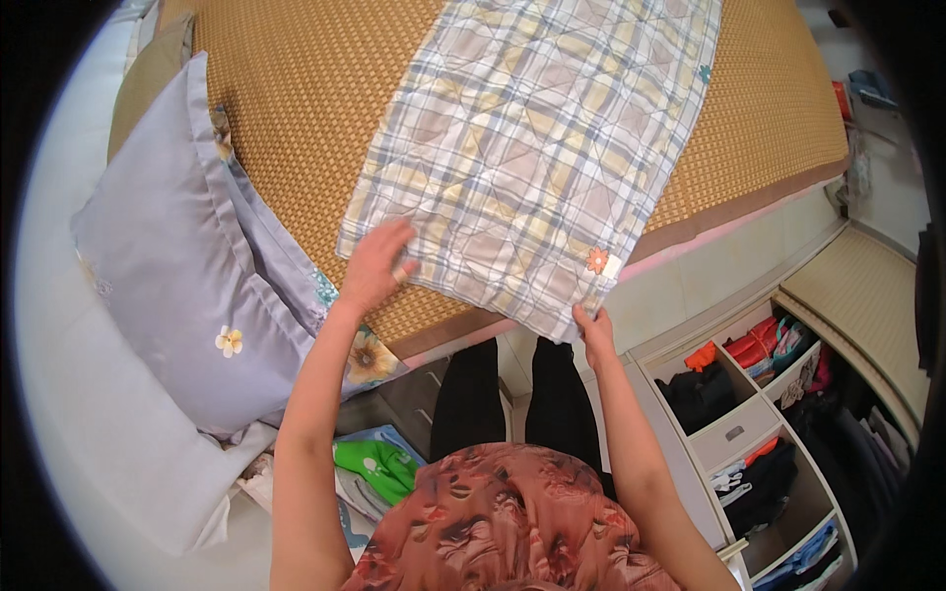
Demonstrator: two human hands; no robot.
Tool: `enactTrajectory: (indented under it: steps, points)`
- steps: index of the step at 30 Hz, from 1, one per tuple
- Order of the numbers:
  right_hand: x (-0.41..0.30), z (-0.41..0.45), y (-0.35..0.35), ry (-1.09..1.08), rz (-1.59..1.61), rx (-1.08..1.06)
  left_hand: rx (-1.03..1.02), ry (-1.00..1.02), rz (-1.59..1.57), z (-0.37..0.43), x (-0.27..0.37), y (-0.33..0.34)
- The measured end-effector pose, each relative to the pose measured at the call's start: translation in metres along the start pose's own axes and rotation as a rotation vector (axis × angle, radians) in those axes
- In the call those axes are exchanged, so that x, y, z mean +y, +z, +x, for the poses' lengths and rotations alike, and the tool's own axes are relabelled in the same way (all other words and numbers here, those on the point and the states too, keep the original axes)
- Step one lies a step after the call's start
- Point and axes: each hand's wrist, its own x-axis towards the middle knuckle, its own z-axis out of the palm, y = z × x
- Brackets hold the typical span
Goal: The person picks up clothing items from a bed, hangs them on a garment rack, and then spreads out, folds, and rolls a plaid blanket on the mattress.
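A plaid quilted cloth (517, 155) in white, yellow and grey lies lengthwise over a bed covered by a woven tan mat (310, 96). Its near end reaches over the bed's edge at the right and bears an orange flower and a small white tag. My left hand (379, 266) is over the cloth's near left corner, fingers apart; whether it touches the fabric is unclear. At the near right corner, my right hand (595, 332) pinches the cloth's edge between thumb and fingers.
A lilac pillow (177, 258) with flower prints lies at the bed's left. White bedding (96, 414) is beyond it. Folded clothes (377, 465) sit low beside my left arm. At the right, an open wardrobe (732, 436) holds clothes in compartments. My legs stand against the bed's edge.
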Motion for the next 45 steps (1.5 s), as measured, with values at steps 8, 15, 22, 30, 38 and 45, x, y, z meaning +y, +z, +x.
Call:
enactTrajectory:
  steps: [8,15,22,30,38,45]
  points:
    - [-0.016,-0.036,0.002,0.018,0.099,-0.186,0.321,-0.635,-0.495,0.005,-0.073,0.004]
    - [-0.03,-0.06,-0.049,-0.204,-0.138,-0.152,0.065,-0.782,-0.955,-0.045,-0.041,0.008]
    - [-0.004,-0.078,-0.123,-0.159,-0.169,-0.245,0.122,-0.684,-1.334,-0.134,-0.016,0.079]
    - [0.035,-0.091,-0.192,-0.178,-0.054,-0.389,0.071,-0.799,-1.739,-0.179,0.032,0.11]
    - [-0.128,-0.052,-0.179,-0.077,0.345,-0.537,0.171,-0.561,-2.133,-0.02,0.031,-0.011]
    - [-0.283,0.034,-0.146,-0.143,0.572,-0.431,0.147,-0.44,-1.995,0.19,0.045,-0.095]
